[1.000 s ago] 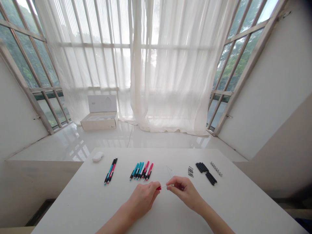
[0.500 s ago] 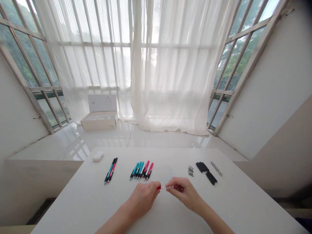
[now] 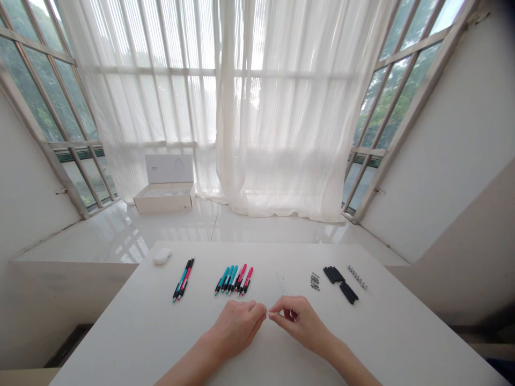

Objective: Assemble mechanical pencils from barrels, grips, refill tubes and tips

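Head view, left hand (image 3: 241,325): fingers curled narrow over the red piece, which the hand now hides; knuckles up, just above the table.
Head view, right hand (image 3: 300,323): thumb and forefinger pinched on a thin pale rod (image 3: 267,313), of which only a tip shows between the two hands.
Worktop: smooth matt white table (image 3: 120,343).
Pens, left: one teal pen (image 3: 183,281) and one pink pen (image 3: 186,281), slim cylinders with black ends, side by side.
Barrels, centre: teal barrels (image 3: 223,280) and pink barrels (image 3: 242,277), glossy, black at the near ends; in a row.
Slender stock: thin translucent rods (image 3: 283,284), beyond the right hand.
Small parts, right: dark coiled-looking pieces (image 3: 315,281); black tapered tubes (image 3: 333,275); short grey pieces (image 3: 357,277) in a slanting line.
Change since earlier frames: hands drawn together, fingertips nearly meeting; red end and bare rod length gone from sight; laid-out rows unaltered.
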### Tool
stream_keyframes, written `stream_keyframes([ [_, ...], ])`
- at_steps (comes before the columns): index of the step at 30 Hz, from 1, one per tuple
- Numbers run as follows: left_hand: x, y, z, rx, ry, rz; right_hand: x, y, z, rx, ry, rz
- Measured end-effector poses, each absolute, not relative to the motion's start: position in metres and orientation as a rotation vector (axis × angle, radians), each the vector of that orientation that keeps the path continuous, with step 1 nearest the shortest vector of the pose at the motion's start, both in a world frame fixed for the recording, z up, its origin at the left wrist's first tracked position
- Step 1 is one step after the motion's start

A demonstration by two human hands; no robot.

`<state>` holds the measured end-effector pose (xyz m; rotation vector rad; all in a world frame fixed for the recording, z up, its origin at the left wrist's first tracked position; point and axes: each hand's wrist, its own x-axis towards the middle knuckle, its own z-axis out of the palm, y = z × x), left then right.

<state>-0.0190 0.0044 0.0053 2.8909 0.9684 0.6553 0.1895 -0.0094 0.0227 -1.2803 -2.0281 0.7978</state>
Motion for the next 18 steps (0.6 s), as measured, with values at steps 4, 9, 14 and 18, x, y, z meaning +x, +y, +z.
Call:
stream_keyframes([
  [4, -0.019, 0.004, 0.005, 2.942, 0.981, 0.64, 0.201, -0.003, 0.031, -1.275, -2.06, 0.8],
  [9, -0.018, 0.003, 0.005, 2.924, 1.019, 0.705, 0.245, 0.015, 0.039, -1.511, -1.946, 0.45],
  [14, -0.017, 0.003, 0.004, 2.869, 1.095, 0.777, 0.293, 0.026, 0.031, -1.955, -1.916, 0.179],
  [18, -0.016, 0.004, 0.003, 2.877, 1.175, 0.773, 0.304, 0.027, 0.027, -2.064, -1.945, 0.213],
])
